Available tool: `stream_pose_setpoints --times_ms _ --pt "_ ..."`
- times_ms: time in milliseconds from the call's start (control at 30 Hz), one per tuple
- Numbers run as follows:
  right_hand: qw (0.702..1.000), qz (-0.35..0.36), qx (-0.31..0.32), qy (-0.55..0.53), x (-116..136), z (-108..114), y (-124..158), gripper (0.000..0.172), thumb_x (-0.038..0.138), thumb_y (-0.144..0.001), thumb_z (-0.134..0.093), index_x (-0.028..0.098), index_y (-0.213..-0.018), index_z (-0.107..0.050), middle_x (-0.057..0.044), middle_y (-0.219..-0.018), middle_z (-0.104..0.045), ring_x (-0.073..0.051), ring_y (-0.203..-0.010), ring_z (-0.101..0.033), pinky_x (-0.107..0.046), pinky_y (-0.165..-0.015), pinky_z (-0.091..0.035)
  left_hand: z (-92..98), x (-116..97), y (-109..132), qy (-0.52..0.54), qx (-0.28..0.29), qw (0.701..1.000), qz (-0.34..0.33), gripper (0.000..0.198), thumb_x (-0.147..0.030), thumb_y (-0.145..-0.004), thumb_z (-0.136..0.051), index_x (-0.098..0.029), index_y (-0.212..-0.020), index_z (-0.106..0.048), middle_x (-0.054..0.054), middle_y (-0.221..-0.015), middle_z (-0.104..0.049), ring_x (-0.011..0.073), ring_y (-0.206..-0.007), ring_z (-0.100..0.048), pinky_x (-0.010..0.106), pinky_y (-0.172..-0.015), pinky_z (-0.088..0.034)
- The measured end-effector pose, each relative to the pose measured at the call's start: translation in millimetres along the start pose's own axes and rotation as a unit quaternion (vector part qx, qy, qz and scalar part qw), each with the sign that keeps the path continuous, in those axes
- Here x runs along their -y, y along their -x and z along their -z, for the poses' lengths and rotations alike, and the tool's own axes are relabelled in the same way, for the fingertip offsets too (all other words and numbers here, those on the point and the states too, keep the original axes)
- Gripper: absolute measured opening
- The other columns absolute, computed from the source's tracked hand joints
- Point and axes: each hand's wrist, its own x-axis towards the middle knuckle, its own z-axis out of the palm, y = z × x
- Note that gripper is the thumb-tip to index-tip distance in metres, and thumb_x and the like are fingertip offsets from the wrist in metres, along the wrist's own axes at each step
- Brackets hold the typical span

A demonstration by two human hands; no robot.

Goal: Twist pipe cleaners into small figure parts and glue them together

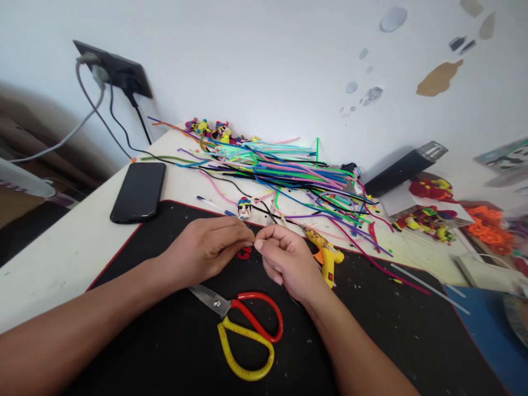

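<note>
Over the black mat (165, 341), my left hand (208, 245) and my right hand (284, 256) meet fingertip to fingertip. Both are closed in a pinch; whatever lies between the fingers is too small or hidden to name. Small red curled pieces (245, 253) lie on the mat just beneath the fingertips. Nearer to me are scissors (247, 324) with one red and one yellow handle, their blades partly under my left hand. A yellow glue gun (328, 256) rests right of my right hand. Behind the hands sits a small doll head (244, 208) with a coloured cap.
A phone (138, 192) lies at the left. Many coloured pipe cleaners (289, 170) spread along the wall, with small figures (220, 130) behind. A dark flask (404, 168) and a box of figures (433, 220) stand right. Cables hang from the wall socket (119, 71).
</note>
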Motion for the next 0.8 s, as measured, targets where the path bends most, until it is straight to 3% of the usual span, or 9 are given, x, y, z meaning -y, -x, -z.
stream_pose_setpoints --times_ms 167,400,633,800 --pt "1.0 -0.004 0.0 0.002 -1.3 0.0 -0.1 0.022 0.037 -0.087 -0.08 0.021 -0.087 -0.065 0.015 -0.048 -0.04 -0.004 -0.033 -0.029 -0.019 -0.036 -0.018 -0.4 -0.1 0.1 -0.002 -0.007 1.0 -0.012 0.021 -0.005 -0.102 -0.058 -0.018 -0.1 -0.075 0.004 -0.094 -0.081 0.0135 -0.084 -0.076 0.018 -0.078 -0.056" --pt "0.999 0.021 -0.006 -0.028 -1.0 -1.2 0.3 0.024 0.038 -0.087 -0.082 0.02 -0.086 -0.066 0.015 -0.047 -0.041 -0.003 -0.032 -0.029 -0.018 -0.035 -0.018 -2.3 -3.5 -3.5 0.102 -0.02 0.984 0.148 0.013 -0.016 -0.098 -0.067 -0.02 -0.096 -0.079 0.0 -0.086 -0.079 0.0125 -0.077 -0.073 0.019 -0.071 -0.054" --pt "0.999 0.027 -0.015 -0.038 0.9 -0.7 -0.2 0.025 0.039 -0.088 -0.082 0.021 -0.085 -0.066 0.015 -0.045 -0.04 -0.004 -0.032 -0.028 -0.018 -0.034 -0.018 0.9 -7.1 -10.0 0.277 -0.005 0.914 0.297 0.018 -0.033 -0.093 -0.074 -0.015 -0.093 -0.079 0.0 -0.073 -0.073 0.0122 -0.062 -0.066 0.021 -0.062 -0.055" --pt "0.999 0.027 -0.014 -0.041 0.0 -0.8 0.1 0.024 0.038 -0.089 -0.081 0.021 -0.085 -0.066 0.015 -0.045 -0.041 -0.004 -0.032 -0.028 -0.017 -0.034 -0.019 3.2 -5.4 -12.8 0.337 0.007 0.88 0.334 0.024 -0.038 -0.091 -0.079 -0.014 -0.086 -0.076 -0.001 -0.07 -0.068 0.0098 -0.059 -0.061 0.02 -0.059 -0.054"
